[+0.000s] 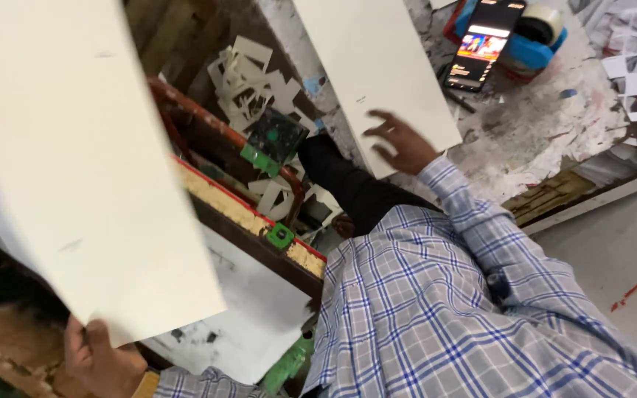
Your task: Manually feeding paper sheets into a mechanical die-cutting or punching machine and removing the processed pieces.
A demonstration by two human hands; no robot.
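Both hands (101, 361) (399, 141) seemingly on card sheets (75, 162)

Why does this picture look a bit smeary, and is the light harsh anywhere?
Head view: the right hand over the cream sheet is motion-blurred, its fingers smeared. The large cream sheet held by the left hand is close to the lens and soft. Lighting is even, without hard shadows. The phone screen glows bright. The frame is tilted.

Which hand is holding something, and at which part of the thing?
The left hand grips the large cream sheet at its bottom corner. The right hand holds nothing.
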